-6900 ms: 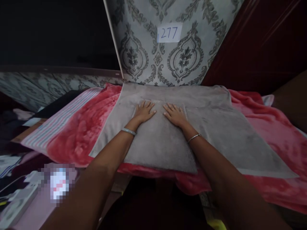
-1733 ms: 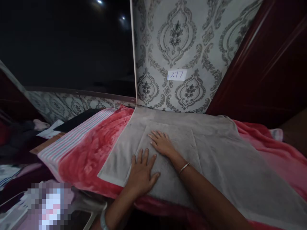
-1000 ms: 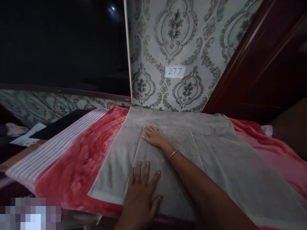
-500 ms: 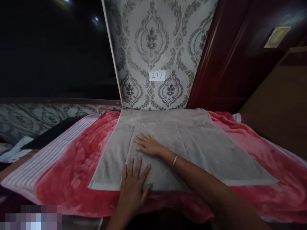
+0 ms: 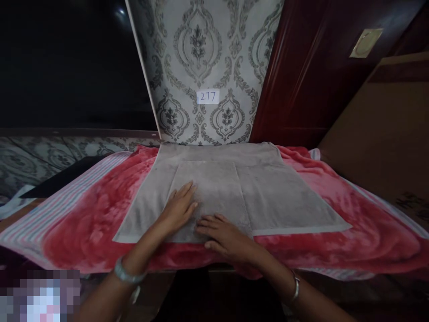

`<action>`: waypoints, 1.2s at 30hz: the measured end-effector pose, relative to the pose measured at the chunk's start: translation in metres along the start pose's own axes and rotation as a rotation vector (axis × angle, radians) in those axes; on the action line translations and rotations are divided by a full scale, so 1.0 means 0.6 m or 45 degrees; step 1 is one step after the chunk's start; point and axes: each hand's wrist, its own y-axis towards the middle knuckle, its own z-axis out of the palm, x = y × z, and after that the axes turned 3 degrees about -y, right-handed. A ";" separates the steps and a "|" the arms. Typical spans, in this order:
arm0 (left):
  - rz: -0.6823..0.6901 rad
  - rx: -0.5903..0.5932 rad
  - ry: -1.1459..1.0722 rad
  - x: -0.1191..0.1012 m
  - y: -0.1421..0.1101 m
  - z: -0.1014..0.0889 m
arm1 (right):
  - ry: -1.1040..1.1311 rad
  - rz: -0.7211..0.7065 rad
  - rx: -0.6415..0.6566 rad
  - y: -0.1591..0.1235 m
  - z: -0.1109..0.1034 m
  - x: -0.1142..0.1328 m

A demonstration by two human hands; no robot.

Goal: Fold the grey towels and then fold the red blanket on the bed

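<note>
Grey towel (image 5: 281, 192) lies spread on the red blanket (image 5: 97, 223). Left hand (image 5: 179, 208) and right hand (image 5: 226, 235) rest on its middle panel (image 5: 214, 188), fingers extended, gripping nothing; flat, even palm pressure should smooth it best.

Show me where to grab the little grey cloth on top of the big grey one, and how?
I'd pinch the little grey cloth by its right edge, coming from the right. It lies flat, and that edge makes a clear line against the big grey cloth. The left hand covers part of the left edge.
</note>
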 end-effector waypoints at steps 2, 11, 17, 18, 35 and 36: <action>0.029 0.130 -0.009 -0.007 0.076 -0.013 | -0.025 0.093 -0.092 0.007 -0.017 -0.011; -0.006 0.319 0.127 -0.009 0.289 0.044 | -0.261 0.278 -0.095 0.063 -0.028 -0.086; 0.008 0.255 0.180 0.013 0.284 0.097 | -0.186 0.230 -0.047 0.046 -0.008 -0.082; 0.016 0.251 0.175 0.015 0.284 0.098 | -0.162 0.189 -0.029 0.038 -0.004 -0.073; 0.023 0.164 0.019 0.020 0.279 0.099 | -0.180 0.315 -0.429 0.116 -0.133 -0.198; 0.027 0.153 0.005 0.021 0.278 0.098 | -0.274 0.380 -0.397 0.132 -0.127 -0.218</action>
